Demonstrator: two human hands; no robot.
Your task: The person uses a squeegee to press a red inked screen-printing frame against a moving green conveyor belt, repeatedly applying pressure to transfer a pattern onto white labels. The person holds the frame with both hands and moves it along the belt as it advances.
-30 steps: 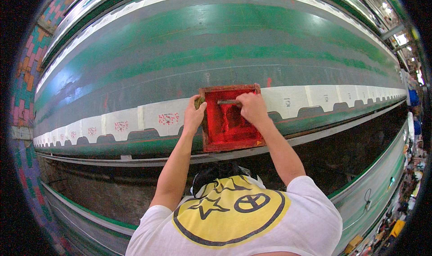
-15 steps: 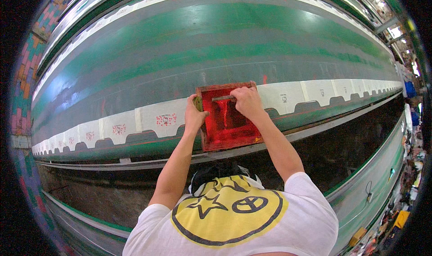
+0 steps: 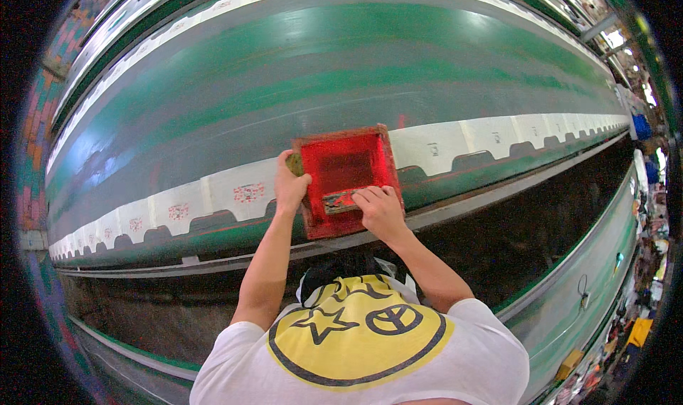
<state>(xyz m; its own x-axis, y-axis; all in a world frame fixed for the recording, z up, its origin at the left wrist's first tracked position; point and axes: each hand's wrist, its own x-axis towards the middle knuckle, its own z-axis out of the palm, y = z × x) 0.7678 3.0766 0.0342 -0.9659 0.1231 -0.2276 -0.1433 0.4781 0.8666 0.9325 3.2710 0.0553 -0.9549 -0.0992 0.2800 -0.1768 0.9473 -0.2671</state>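
A red-stained screen printing frame (image 3: 389, 156) lies over the near row of white fabric pieces (image 3: 434, 149) on the long green table (image 3: 256, 77). My left hand (image 3: 290, 186) is closed on the frame's left side. Inside the frame, my right hand (image 3: 382, 213) grips a squeegee (image 3: 337, 203) by its right end. The squeegee lies crosswise near the frame's close side, with red ink around it. The fabric under the frame is hidden. Just left of the frame, a white piece carries a red and dark print (image 3: 249, 193); pieces to the right show only small dark prints.
Another row of white pieces (image 3: 213, 8) runs along the table's far edge. A dark gap (image 3: 498, 255) separates this table from a second green table (image 3: 555, 291) behind me. Assorted clutter with a yellow item (image 3: 639, 332) lies at the far right. A tiled wall (image 3: 39, 141) stands left.
My right hand has pulled the squeegee from the frame's far side to its near side. My left hand still holds the frame. The whole view has shifted slightly.
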